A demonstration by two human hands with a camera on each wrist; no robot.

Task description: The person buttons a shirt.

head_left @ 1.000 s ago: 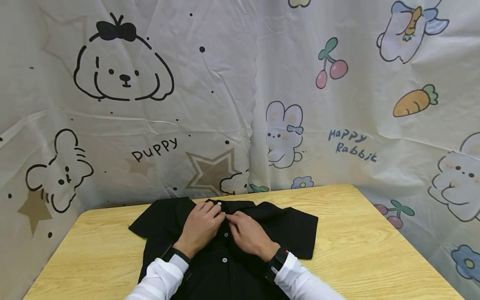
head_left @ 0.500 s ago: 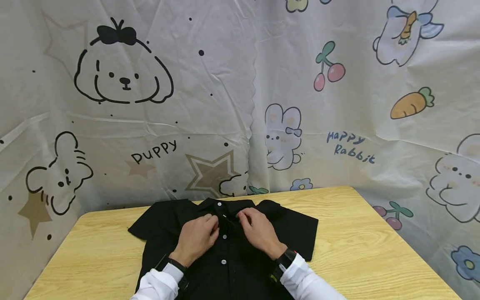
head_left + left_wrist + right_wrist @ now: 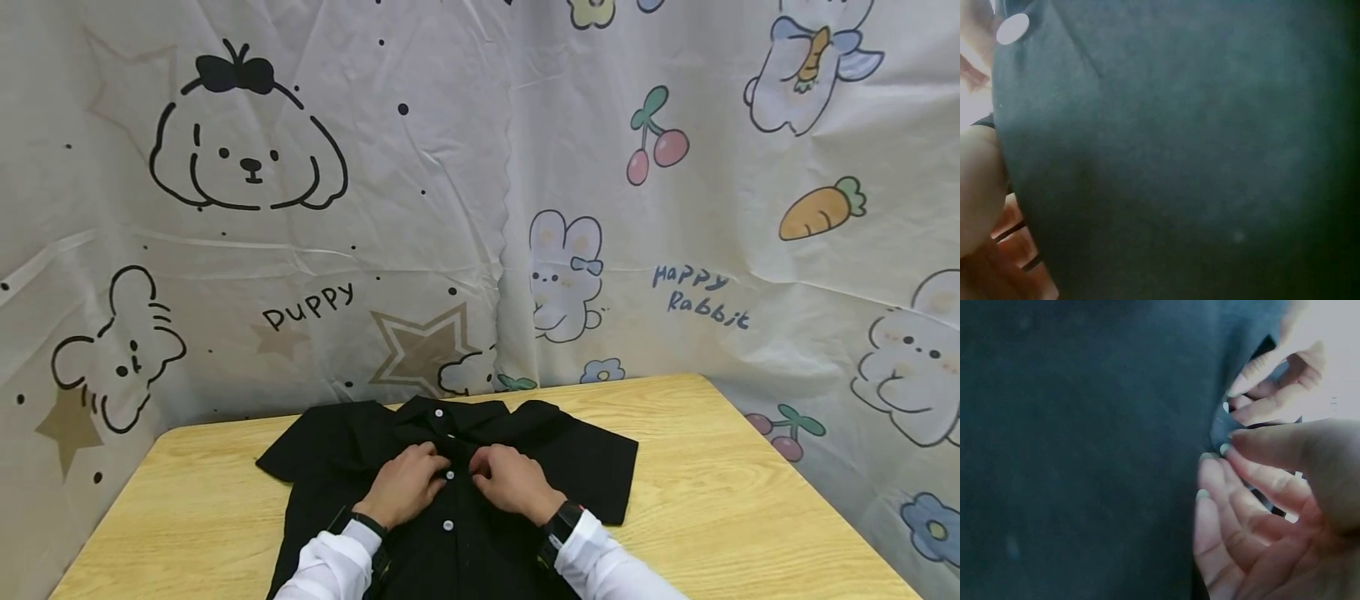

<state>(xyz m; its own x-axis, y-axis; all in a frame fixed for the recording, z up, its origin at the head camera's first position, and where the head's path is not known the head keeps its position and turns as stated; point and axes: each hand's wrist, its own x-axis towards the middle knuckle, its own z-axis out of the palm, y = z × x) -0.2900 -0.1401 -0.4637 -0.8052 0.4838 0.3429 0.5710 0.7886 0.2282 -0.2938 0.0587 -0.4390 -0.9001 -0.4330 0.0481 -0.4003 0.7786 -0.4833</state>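
Note:
A black short-sleeved shirt (image 3: 450, 558) lies front up, collar away from me, with white buttons down its placket. My left hand (image 3: 405, 486) pinches the placket near a white button (image 3: 450, 475); its thumb and fingertips also show in the right wrist view (image 3: 1272, 381). Across the placket, my right hand (image 3: 516, 481) pinches the cloth edge between thumb and forefinger, its other fingers bent against the fabric. Dark cloth (image 3: 1172, 150) fills most of the left wrist view, with one white button (image 3: 1013, 29) at top left. Whether a button sits in its hole there is hidden.
The shirt rests on a light wooden table (image 3: 720, 500). A printed curtain (image 3: 450, 167) hangs behind the table's far edge. Further white buttons show above, near the collar (image 3: 438, 413), and lower on the placket (image 3: 447, 525).
Both hands have come away from the upper button near the collar, parted, and moved down the placket to the lower button. The collar area is now uncovered.

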